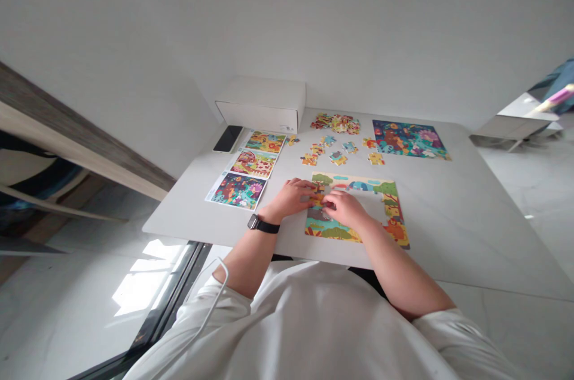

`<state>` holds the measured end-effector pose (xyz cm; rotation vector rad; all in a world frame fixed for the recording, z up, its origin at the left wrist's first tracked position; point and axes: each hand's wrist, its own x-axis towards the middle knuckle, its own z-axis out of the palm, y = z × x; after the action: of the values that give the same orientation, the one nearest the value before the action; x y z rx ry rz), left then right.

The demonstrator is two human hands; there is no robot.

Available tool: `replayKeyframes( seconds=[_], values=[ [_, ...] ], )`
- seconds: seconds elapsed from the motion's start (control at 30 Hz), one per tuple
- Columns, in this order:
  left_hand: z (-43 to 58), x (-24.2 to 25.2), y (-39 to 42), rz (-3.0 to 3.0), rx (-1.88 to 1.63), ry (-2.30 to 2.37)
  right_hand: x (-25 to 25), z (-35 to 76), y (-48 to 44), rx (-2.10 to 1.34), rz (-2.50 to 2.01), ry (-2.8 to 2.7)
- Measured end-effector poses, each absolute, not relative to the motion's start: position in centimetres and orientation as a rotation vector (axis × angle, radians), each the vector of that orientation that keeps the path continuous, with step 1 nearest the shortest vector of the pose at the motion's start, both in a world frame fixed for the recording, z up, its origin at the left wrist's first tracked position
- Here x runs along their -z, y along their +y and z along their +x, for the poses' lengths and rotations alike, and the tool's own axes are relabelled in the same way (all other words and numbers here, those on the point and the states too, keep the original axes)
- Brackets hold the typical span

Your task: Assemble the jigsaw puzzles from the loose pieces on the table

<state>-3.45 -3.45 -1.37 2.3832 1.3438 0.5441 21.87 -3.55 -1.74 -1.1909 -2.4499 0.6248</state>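
A partly assembled jigsaw puzzle [337,232] with a colourful animal scene lies in front of me, its border joined around a gap where the white table shows. My left hand [293,197], with a black watch on the wrist, rests at the puzzle's left edge, fingers stretched over the border. Just inside that edge, my right hand [344,208] has its fingers pinched together on a puzzle piece, mostly hidden beneath the fingertips. Several loose puzzle pieces [338,158] are scattered beyond the puzzle, and a heap of pieces [344,123] lies farther back.
On the left, a sheet with three printed pictures [241,190] lies near a phone [228,138]. A white box [258,115] stands at the back against the wall. A dark-blue finished puzzle [408,140] lies at the back right of the white table [452,213].
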Motion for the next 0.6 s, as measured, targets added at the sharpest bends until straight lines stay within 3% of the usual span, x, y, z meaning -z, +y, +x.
replayKeyframes(
  seconds=[0.6],
  values=[
    [-3.0, -0.1, -3.9, 2.451, -0.386, 1.33, -2.0, 23.7, -3.9, -0.669, -1.246, -2.531]
  ],
)
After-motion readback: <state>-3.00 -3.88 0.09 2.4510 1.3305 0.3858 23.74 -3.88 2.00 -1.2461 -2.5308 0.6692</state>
